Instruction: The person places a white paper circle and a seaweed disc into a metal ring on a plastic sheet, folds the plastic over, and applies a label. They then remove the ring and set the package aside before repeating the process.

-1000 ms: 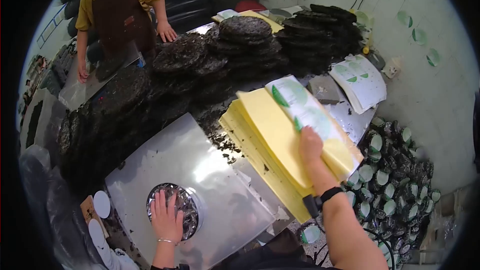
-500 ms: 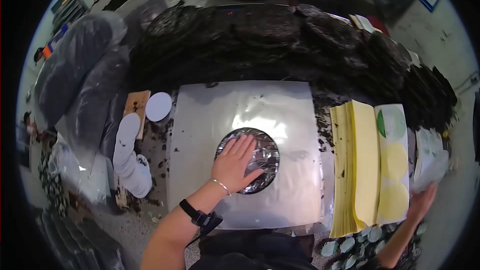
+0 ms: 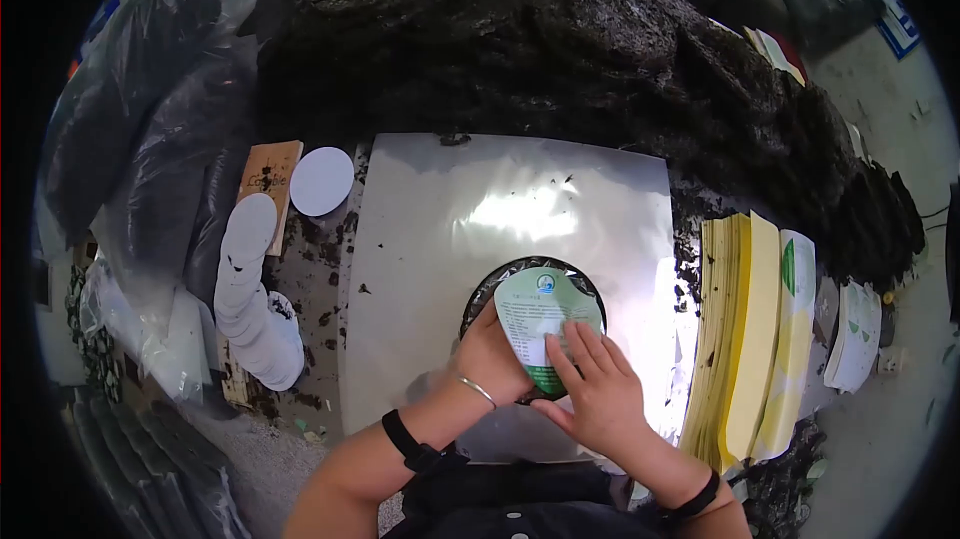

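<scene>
A black round disc in shiny clear wrap [image 3: 482,301] lies on the metal sheet [image 3: 420,239], partly covered by a green and white printed label [image 3: 530,317]. My left hand [image 3: 492,354] holds the label by its left edge, with the fingertips partly hidden. My right hand [image 3: 603,384] rests on the label's lower right part with its fingers apart. The label sits over the disc and leaves a dark rim showing around it.
Dark crumpled material [image 3: 480,49] is heaped behind the sheet. White round papers [image 3: 240,284] overlap at the left, near a wooden board [image 3: 268,179] and a white disc [image 3: 322,182]. Yellow-edged sheets [image 3: 752,339] and more labels [image 3: 855,337] stand at the right.
My right hand has come from the labels at the far right to the disc. A label now lies over the disc. My left hand has shifted from the disc's top to the label's edge.
</scene>
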Motion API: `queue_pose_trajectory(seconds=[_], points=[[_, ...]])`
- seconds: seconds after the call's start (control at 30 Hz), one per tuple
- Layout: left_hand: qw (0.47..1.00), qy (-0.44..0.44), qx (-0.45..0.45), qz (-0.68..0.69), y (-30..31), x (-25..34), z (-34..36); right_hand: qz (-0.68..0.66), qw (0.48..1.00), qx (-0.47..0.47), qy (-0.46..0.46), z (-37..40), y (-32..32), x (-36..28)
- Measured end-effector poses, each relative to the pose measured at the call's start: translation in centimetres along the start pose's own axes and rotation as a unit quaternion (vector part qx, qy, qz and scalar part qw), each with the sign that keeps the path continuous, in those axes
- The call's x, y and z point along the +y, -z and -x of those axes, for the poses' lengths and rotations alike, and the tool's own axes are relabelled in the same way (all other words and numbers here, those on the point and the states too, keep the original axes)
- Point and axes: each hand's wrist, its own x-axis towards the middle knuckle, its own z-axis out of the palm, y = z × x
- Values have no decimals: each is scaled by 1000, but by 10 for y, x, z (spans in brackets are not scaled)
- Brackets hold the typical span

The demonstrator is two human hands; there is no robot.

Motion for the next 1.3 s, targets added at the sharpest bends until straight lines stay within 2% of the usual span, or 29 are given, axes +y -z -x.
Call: queue_pose_trajectory(seconds=[0.03,0.07,0.1,0.13,0.2,0.3,0.33,0.4,0.47,0.57,0.67,0.7,0.73,0.77,0.8,0.83,0.87,0.93,0.97,1.03,1.07,1.1,1.13,1.17,1.2,1.23,1.27,1.3], points=[[999,10,-12,45,-5,-5,-2,17,998,-60,8,-5,11,-1],[995,21,-24,90,-11,-9,-3,16,998,-60,4,-17,18,0],[951,20,6,309,-17,-11,-2,-13,1000,9,12,-32,26,2],[967,18,18,253,-10,-9,0,-42,996,74,21,-43,29,3],[995,-5,32,94,17,0,3,63,992,110,18,-82,-43,15],[988,-52,74,122,12,-8,11,7,996,85,30,-77,-39,18],[989,-77,88,94,14,-9,23,-19,996,75,44,-74,-40,17],[988,-97,102,64,20,-18,49,10,997,66,44,-74,-46,14],[968,-148,85,-183,28,-32,74,35,997,65,34,-77,-52,11],[975,-170,48,-137,31,-34,78,98,993,64,12,-80,-59,3],[976,-188,25,-105,44,-33,76,63,995,77,30,-90,-79,-15],[970,-232,56,-54,45,-40,76,102,991,72,39,-89,-81,-12],[969,-231,65,-62,42,-43,84,105,990,79,47,-87,-81,-12],[981,-109,115,111,38,-47,95,76,992,86,55,-86,-80,-11],[947,12,158,280,37,-50,99,47,993,94,59,-86,-80,-11],[910,-30,325,255,37,-48,89,61,993,88,52,-87,-80,-13],[910,-34,325,253,32,-44,67,63,992,93,51,-86,-81,-19],[883,142,305,327,5,-43,25,127,984,32,120,-71,-80,-33],[879,140,315,331,-8,-56,20,57,986,13,154,-57,-77,-35],[919,41,355,169,-21,-79,10,-52,953,-176,242,-16,-42,-24],[920,40,351,172,-21,-77,16,-53,954,-177,237,2,-24,-11],[924,59,300,228,-12,-78,17,-183,926,-278,176,14,-4,8],[923,75,248,283,-2,-73,14,-305,871,-369,112,18,9,16],[898,66,235,366,-2,-58,7,-243,939,-204,133,20,10,11],[860,2,248,446,1,-15,4,-140,965,-117,186,9,-3,0],[907,-135,213,338,4,26,2,-113,972,-50,199,7,-37,9],[889,-248,215,319,-2,77,11,-83,974,16,211,6,-64,15],[854,-287,141,410,3,113,36,-75,975,-4,208,0,-59,6]])
